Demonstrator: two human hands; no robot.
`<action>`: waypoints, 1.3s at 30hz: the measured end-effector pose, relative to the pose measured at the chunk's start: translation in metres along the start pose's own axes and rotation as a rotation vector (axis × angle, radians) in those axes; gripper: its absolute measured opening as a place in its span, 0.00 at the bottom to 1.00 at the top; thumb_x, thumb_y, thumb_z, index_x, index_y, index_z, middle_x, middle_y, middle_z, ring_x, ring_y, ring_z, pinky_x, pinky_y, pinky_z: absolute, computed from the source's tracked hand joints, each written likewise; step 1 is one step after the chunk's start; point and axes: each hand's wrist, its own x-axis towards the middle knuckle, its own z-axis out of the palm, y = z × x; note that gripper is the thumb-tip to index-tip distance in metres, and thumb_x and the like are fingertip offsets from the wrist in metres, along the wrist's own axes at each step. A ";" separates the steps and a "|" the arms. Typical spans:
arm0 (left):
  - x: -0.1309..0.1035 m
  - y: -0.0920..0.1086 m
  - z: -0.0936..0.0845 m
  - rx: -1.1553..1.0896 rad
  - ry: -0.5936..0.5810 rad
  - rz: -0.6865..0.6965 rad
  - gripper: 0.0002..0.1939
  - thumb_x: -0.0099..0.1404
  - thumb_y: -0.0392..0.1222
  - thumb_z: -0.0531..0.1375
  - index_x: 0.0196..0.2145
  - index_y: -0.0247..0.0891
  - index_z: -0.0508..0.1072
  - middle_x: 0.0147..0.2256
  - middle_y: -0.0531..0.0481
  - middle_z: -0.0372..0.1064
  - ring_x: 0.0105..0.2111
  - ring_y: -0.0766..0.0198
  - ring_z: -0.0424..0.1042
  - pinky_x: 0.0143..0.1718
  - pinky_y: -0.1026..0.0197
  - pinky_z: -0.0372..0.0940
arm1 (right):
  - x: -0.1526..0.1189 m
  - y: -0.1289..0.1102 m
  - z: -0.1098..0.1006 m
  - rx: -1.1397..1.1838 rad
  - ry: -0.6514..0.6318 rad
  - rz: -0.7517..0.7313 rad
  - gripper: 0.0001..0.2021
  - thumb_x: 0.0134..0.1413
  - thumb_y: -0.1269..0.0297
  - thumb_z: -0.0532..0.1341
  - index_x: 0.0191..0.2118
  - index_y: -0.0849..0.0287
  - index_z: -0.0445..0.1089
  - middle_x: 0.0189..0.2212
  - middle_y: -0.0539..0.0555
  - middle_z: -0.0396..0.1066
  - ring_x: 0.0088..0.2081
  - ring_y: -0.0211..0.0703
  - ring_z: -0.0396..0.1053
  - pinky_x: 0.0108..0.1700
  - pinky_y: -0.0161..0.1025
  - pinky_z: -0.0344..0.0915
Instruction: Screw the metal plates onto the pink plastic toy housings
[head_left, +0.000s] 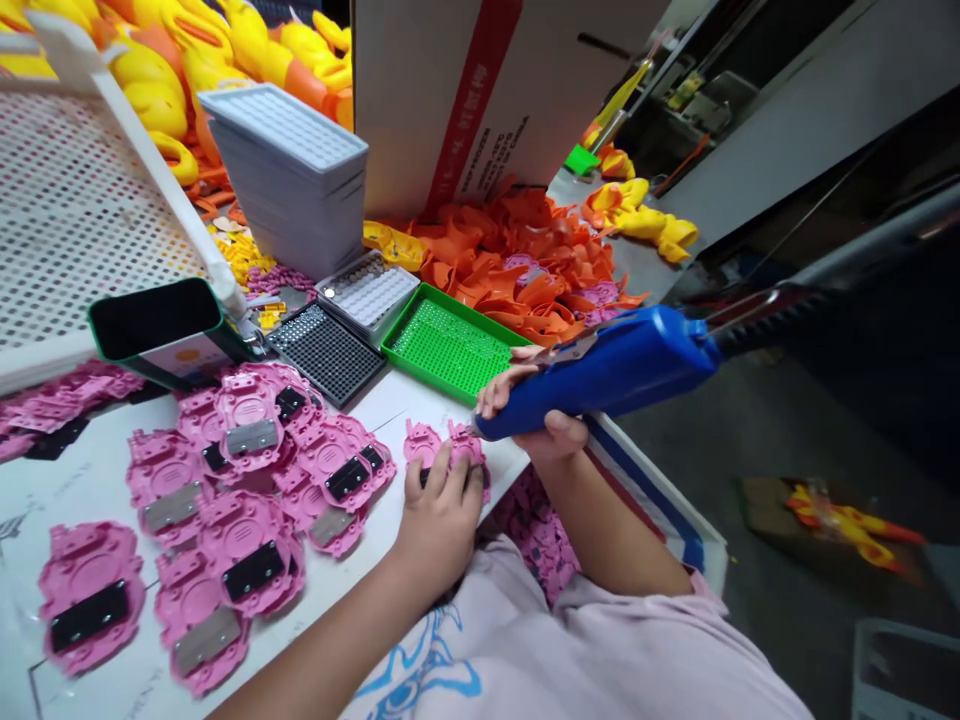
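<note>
My right hand (547, 435) is wrapped round a blue electric screwdriver (600, 375), which lies tilted with its tip down and to the left. The tip is close to a pink plastic housing (470, 445) at the table's near edge; whether the bit touches a screw I cannot tell. My left hand (442, 510) holds this housing down, its bent fingers covering much of it. Beside it is a second pink housing (421, 440), partly under the same fingers. Left of my hands lies a loose pile of pink housings (247, 540) with black or grey battery covers.
Beyond my hands stand a green tray (442, 385) with small screws, a black perforated tray (326, 350) and stacked white trays (292, 180). A dark green bin (161, 320) is at left. Orange pieces (510, 260) heap before a cardboard box (480, 100). Pink parts fill the space below the table edge.
</note>
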 end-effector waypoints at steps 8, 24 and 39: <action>-0.009 0.003 0.004 -0.024 -0.074 0.190 0.17 0.67 0.44 0.59 0.52 0.41 0.73 0.50 0.44 0.73 0.55 0.49 0.65 0.59 0.45 0.45 | 0.010 -0.045 -0.030 -0.072 0.298 -0.255 0.16 0.39 0.48 0.65 0.24 0.55 0.67 0.19 0.48 0.68 0.20 0.37 0.68 0.24 0.37 0.68; -0.001 0.007 -0.010 0.098 -0.070 -0.126 0.21 0.64 0.45 0.59 0.53 0.38 0.73 0.54 0.40 0.71 0.56 0.40 0.64 0.57 0.34 0.52 | 0.101 0.005 -0.064 -0.095 0.673 -0.306 0.14 0.36 0.53 0.65 0.25 0.56 0.64 0.14 0.44 0.68 0.14 0.36 0.66 0.21 0.38 0.69; -0.003 0.001 -0.007 0.001 -0.072 0.091 0.24 0.60 0.37 0.60 0.55 0.40 0.70 0.58 0.39 0.66 0.56 0.41 0.64 0.52 0.39 0.59 | 0.102 0.007 -0.061 -0.180 0.558 -0.215 0.15 0.38 0.52 0.65 0.26 0.55 0.63 0.15 0.42 0.65 0.17 0.36 0.67 0.21 0.36 0.67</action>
